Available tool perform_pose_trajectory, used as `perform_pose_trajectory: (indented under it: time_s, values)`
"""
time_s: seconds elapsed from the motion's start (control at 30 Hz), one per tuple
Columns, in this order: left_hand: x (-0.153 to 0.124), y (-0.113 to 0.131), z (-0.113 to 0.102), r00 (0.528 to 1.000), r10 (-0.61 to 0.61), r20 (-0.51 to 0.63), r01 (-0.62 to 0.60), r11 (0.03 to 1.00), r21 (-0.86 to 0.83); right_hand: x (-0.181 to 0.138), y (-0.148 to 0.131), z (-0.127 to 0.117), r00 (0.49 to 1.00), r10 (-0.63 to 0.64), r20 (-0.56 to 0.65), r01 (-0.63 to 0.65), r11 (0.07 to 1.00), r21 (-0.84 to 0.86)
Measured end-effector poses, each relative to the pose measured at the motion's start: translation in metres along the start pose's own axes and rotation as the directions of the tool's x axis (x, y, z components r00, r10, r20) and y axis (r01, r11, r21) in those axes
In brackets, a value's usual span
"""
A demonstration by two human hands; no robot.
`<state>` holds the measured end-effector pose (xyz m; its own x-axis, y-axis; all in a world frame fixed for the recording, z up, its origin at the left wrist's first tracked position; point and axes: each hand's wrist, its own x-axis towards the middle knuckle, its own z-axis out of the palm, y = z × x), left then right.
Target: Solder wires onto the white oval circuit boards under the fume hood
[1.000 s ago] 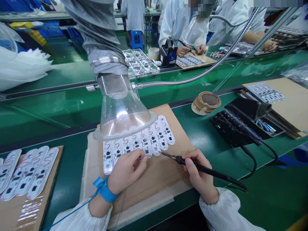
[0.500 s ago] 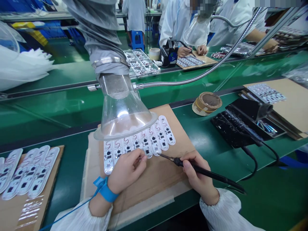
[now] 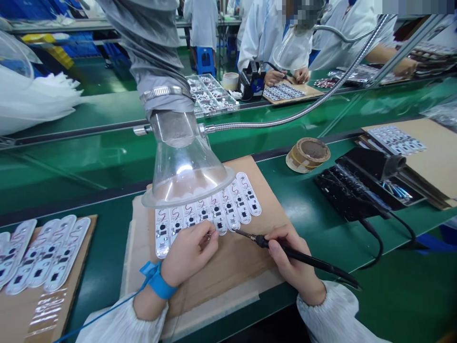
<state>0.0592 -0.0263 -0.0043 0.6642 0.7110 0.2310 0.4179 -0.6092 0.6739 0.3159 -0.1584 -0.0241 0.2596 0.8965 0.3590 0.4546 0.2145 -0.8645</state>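
My right hand is closed around a black soldering iron, whose tip points left to the lower end of a white circuit board. I cannot tell whether the tip touches it. That board belongs to a row of several long, round-ended boards with red wires, lying on a cardboard sheet. My left hand, with a blue wrist strap, rests over the lower ends of the row. Its fingers are pinched together, and what they hold, if anything, is too small to make out.
A clear fume hood hangs over the row, covering its upper part. On the right are a tape roll and a black soldering stand. More boards lie on cardboard at left. A co-worker's hands work across the bench.
The soldering iron's tip has shifted slightly left at the board's lower end. My left hand stays in nearly the same place. The whole view has moved very slightly.
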Motion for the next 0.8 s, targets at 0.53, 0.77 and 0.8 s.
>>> perform_pose_trajectory:
  time_s: [0.53, 0.77, 0.8]
  values:
    - [-0.014, -0.002, -0.044, 0.986, -0.03, -0.166, 0.026, 0.999, -0.028, -0.003, -0.006, 0.006, 0.993, 0.049, -0.111, -0.037, 0.993, 0.111]
    - [-0.033, -0.019, -0.03, 0.981, -0.111, -0.156, 0.104, 0.993, -0.057, 0.0, -0.013, 0.03, 0.993, 0.051, -0.102, -0.041, 0.995, 0.093]
    - [-0.033, -0.019, -0.028, 0.984, -0.105, -0.141, 0.097, 0.994, -0.059, 0.0, -0.013, 0.03, 0.993, 0.05, -0.104, -0.041, 0.995, 0.093]
